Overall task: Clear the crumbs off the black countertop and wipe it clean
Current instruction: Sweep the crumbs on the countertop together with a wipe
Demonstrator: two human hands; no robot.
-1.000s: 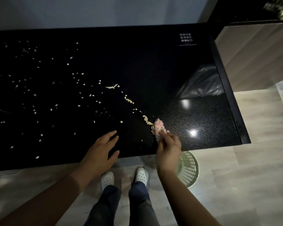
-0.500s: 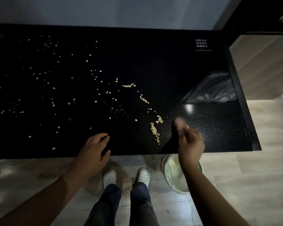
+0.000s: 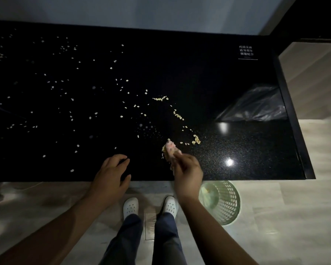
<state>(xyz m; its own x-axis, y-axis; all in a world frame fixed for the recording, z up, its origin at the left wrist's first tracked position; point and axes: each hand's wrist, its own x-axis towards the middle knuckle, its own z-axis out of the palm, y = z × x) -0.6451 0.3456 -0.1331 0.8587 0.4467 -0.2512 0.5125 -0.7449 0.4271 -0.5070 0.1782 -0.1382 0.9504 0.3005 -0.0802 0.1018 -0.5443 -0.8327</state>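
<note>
Sweeping underway: right hand (image 3: 187, 173) pinches cloth (image 3: 170, 149) against countertop (image 3: 246, 150), crumbs (image 3: 196, 139) just beyond it; left hand (image 3: 111, 173) rests open. Next, drag crumbs toward the near edge over the bin (image 3: 224, 201).

Crumbs (image 3: 107, 104) across countertop (image 3: 199, 73); basket (image 3: 223, 201) on floor (image 3: 285, 217) below near edge, right.

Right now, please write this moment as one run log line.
right hand: holds pink cloth on countertop | left hand: rests at front edge | crumbs: many remain | bin: on floor
</note>
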